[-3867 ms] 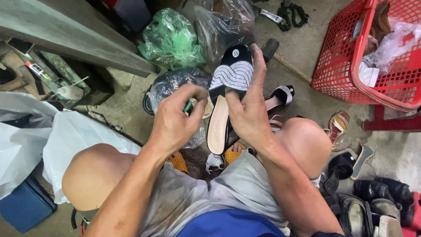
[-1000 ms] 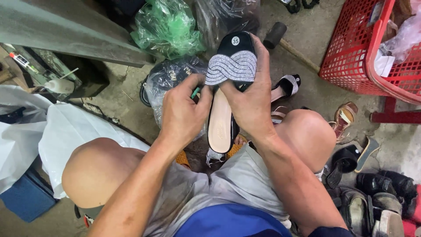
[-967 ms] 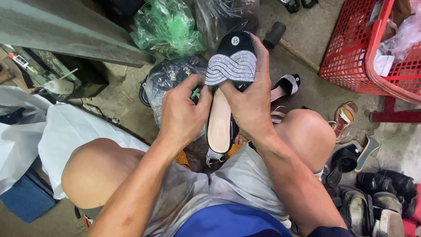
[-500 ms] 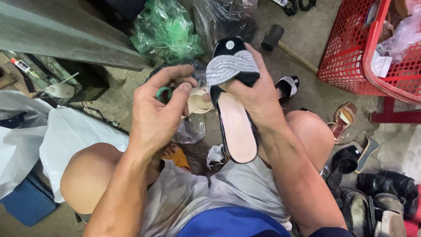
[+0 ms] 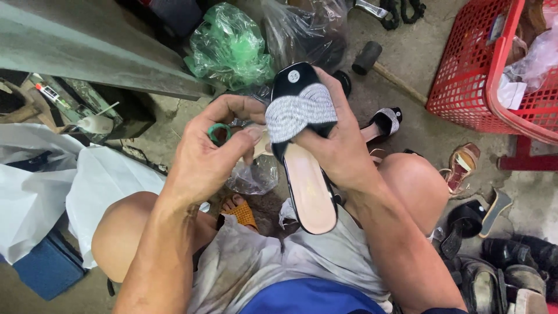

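White plastic bags (image 5: 87,186) at 9 o'clock on the floor. Left hand (image 5: 206,157) pinching a small green ring (image 5: 218,133) between thumb and fingers. Right hand (image 5: 337,145) at centre, wrapped round a black slide sandal (image 5: 305,168) with glittery silver strap, toe toward 12 o'clock, heel over lap. Red basket (image 5: 465,75) at 2 o'clock.

arms: bare, no sleeves showing
hands: left hand (image 5: 200,160) and right hand (image 5: 343,151) bare, no gloves
shorts: light grey, stained
shirt: blue
knees: bare
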